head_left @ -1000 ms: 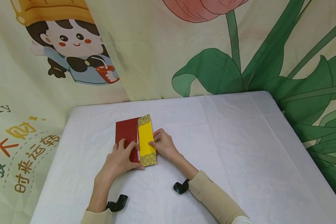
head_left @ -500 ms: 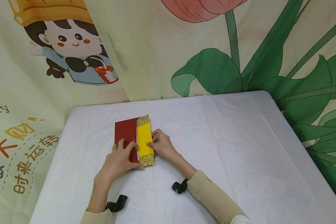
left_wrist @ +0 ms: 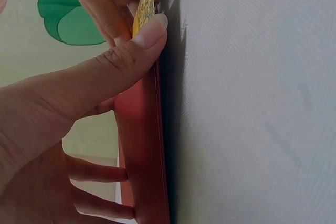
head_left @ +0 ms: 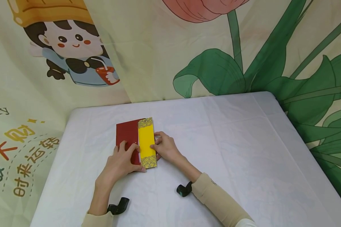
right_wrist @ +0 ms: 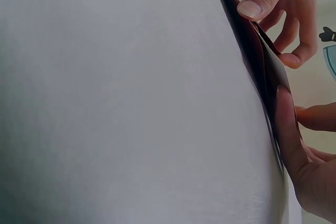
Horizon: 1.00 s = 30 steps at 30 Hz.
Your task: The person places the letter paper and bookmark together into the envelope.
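Note:
A dark red card folder [head_left: 128, 130] lies on the white-covered table, with a yellow panel [head_left: 146, 140] patterned at both ends along its right side. Whether panel and folder are one piece, I cannot tell. My left hand [head_left: 120, 163] holds the folder: its fingertips are on the red face and its thumb is at the near edge by the yellow corner. From the right, my right hand [head_left: 166, 146] pinches the panel's outer edge, thumb on the yellow face. In the right wrist view, the folder's dark edge [right_wrist: 252, 61] shows layers standing slightly apart.
A white cloth [head_left: 230, 151] covers the table. Behind it hangs a printed backdrop [head_left: 147, 63] with a cartoon figure and green leaves. Black wrist camera mounts [head_left: 119, 206] stick out from both wrists near the table surface.
The yellow panel has shifted a little against the red folder and looks slightly flatter, its far end lower. Both hands keep their holds; the left hand has hardly moved.

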Each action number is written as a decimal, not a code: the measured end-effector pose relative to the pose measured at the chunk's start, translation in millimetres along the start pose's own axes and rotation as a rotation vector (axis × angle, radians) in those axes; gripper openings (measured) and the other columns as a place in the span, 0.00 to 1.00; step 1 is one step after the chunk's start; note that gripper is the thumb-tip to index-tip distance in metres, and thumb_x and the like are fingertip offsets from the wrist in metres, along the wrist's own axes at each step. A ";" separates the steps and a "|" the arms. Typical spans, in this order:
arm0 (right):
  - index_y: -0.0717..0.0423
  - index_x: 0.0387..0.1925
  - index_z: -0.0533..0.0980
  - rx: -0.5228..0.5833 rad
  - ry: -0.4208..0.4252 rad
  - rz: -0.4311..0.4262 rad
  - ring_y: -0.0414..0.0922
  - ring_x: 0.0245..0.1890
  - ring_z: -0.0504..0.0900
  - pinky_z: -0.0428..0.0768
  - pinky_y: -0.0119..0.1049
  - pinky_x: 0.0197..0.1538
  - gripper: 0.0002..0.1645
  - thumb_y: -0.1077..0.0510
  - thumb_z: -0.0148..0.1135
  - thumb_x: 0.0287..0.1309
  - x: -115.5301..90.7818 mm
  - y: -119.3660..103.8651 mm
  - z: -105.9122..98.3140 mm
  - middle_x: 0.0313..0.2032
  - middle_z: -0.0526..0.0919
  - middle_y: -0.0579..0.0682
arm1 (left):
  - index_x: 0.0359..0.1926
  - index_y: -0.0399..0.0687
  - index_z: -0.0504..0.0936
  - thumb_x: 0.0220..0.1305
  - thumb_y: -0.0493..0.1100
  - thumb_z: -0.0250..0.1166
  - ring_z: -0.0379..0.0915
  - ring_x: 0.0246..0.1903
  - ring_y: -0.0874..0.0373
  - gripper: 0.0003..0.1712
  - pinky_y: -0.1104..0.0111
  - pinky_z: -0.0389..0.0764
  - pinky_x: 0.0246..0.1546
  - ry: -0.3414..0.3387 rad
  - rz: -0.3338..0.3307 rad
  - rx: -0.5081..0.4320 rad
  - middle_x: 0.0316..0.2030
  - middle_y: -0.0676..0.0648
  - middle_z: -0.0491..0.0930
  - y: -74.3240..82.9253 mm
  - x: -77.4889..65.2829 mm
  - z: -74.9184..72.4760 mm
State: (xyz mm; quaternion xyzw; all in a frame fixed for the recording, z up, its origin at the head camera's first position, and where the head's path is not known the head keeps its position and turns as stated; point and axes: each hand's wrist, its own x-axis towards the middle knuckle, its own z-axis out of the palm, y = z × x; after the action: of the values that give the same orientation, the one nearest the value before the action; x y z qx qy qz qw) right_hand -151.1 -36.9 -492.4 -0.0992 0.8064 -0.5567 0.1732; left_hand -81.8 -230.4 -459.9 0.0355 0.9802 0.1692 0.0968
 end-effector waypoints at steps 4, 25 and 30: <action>0.61 0.69 0.68 0.058 -0.014 0.008 0.43 0.17 0.82 0.84 0.36 0.22 0.32 0.65 0.67 0.66 -1.2 0.1 -1.3 0.36 0.86 0.54 | 0.59 0.55 0.75 0.44 0.64 0.82 0.59 0.62 0.22 0.44 0.30 0.77 0.48 -0.007 -0.003 0.006 0.69 0.25 0.58 1.7 0.0 -0.7; 0.60 0.71 0.67 0.069 -0.059 0.019 0.44 0.18 0.83 0.85 0.37 0.23 0.34 0.65 0.66 0.67 -0.1 -3.2 5.0 0.39 0.86 0.54 | 0.57 0.54 0.75 0.43 0.63 0.83 0.60 0.61 0.21 0.43 0.31 0.78 0.47 0.002 0.014 0.002 0.69 0.24 0.59 -0.1 0.4 0.3; 0.59 0.71 0.68 0.086 -0.064 0.027 0.44 0.19 0.84 0.85 0.38 0.23 0.33 0.65 0.66 0.67 -1.5 -3.7 4.7 0.39 0.85 0.54 | 0.57 0.54 0.75 0.43 0.63 0.83 0.60 0.61 0.21 0.43 0.31 0.78 0.47 0.000 0.010 -0.001 0.69 0.24 0.58 -0.5 0.2 0.5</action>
State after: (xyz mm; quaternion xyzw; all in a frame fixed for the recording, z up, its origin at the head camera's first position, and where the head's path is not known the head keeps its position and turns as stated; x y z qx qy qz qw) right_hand -148.0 -41.8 -490.3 -0.0985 0.7770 -0.5851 0.2104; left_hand -81.9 -230.7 -460.5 0.0402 0.9799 0.1700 0.0963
